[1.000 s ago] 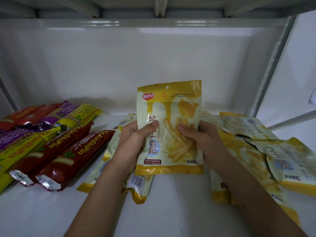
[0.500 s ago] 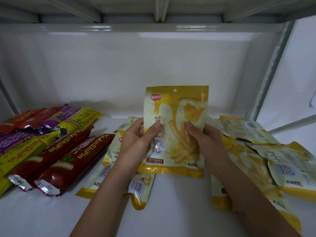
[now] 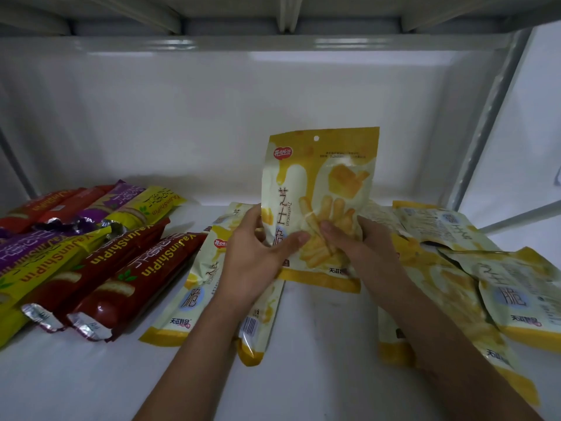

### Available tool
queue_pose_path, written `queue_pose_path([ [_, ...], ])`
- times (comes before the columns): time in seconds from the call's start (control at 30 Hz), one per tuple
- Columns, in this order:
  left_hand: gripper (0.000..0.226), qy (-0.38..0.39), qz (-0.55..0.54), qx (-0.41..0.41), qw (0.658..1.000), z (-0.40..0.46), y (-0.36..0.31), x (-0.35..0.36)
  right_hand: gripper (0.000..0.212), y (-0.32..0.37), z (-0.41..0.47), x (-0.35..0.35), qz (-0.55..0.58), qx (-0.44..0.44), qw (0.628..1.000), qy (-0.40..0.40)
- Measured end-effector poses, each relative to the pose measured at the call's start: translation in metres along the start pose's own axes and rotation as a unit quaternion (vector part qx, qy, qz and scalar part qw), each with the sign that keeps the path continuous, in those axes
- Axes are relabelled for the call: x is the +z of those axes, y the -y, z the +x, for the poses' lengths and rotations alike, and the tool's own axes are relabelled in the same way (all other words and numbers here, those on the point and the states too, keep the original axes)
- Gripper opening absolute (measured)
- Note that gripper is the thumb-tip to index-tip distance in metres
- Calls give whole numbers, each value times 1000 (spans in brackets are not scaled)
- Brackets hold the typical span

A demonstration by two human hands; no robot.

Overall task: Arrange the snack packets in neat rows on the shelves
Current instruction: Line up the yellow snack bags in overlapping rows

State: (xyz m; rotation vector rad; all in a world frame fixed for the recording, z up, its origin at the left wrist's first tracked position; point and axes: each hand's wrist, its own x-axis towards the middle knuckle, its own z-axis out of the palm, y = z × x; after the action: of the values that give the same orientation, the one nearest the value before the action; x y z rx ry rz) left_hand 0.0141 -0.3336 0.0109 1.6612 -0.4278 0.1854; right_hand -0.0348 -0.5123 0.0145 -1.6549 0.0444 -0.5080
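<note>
Both hands grip one yellow-and-white cheese-stick pouch [image 3: 321, 189], upright above mid-shelf. Left hand [image 3: 255, 256]: thumb across the pouch front, fingers curled behind its lower left edge. Right hand [image 3: 361, 244]: thumb on the printed sticks, fingers wrapped behind the lower right.

Pouch print: red heart logo at its 11 o'clock corner, "ZHISHICUI" running down beside large Chinese characters, hang hole at 12 o'clock.

White metal shelf [image 3: 318, 344]. At 9 o'clock of the hands, long cake-roll packs [image 3: 100, 268] reading "YaJunShiPin": at least two dark red at the front, yellow and purple ones behind; full count unclear. Under the left forearm, two flat pouches [image 3: 194, 287], one showing a barcode. At 3 o'clock, a loose overlapping heap of matching pouches [image 3: 449, 268], at least four, exact count uncertain.
</note>
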Motion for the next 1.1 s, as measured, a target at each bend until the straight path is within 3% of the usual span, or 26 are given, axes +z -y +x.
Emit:
queue_pose_path([
  [0.1, 55, -30, 15, 2, 999, 3, 6, 0, 11, 1, 0, 1, 16, -3, 1000, 10],
  [0.2, 97, -66, 52, 7, 996, 5, 10, -2, 17, -2, 1, 1, 0, -11, 1000, 1],
  [0.23, 97, -75, 79, 27, 994, 4, 11, -2, 20, -4, 2, 1, -14, -17, 1000, -5],
  [0.33, 58, -88, 142, 127, 978, 1, 11, 1, 40, -7, 1, 4, -35, -37, 999, -6],
  [0.4, 42, -64, 161, 162, 971, 1, 12, 3, 36, -8, 1, 5, -30, -45, 999, -6],
  [0.5, 51, -17, 168, 155, 973, -1, 11, 5, 23, -7, 1, 4, -3, -46, 999, -4],
  [0.63, 58, -31, 148, 147, 978, 0, 10, 2, 11, -6, -1, 5, 9, -57, 997, 49],
  [0.8, 54, 0, 161, 154, 975, -2, 9, 3, 14, -6, -3, 6, -33, -88, 994, 48],
  [0.87, 55, 11, 158, 148, 976, -2, 9, 3, 14, -8, -1, 5, 9, -78, 994, 76],
  [0.97, 56, 11, 131, 126, 983, 3, 12, 0, 32, -11, 1, 6, 143, -18, 979, 145],
  [1.1, 56, 36, 90, 114, 989, -1, 11, -1, 28, -12, 1, 7, 155, -42, 978, 130],
])
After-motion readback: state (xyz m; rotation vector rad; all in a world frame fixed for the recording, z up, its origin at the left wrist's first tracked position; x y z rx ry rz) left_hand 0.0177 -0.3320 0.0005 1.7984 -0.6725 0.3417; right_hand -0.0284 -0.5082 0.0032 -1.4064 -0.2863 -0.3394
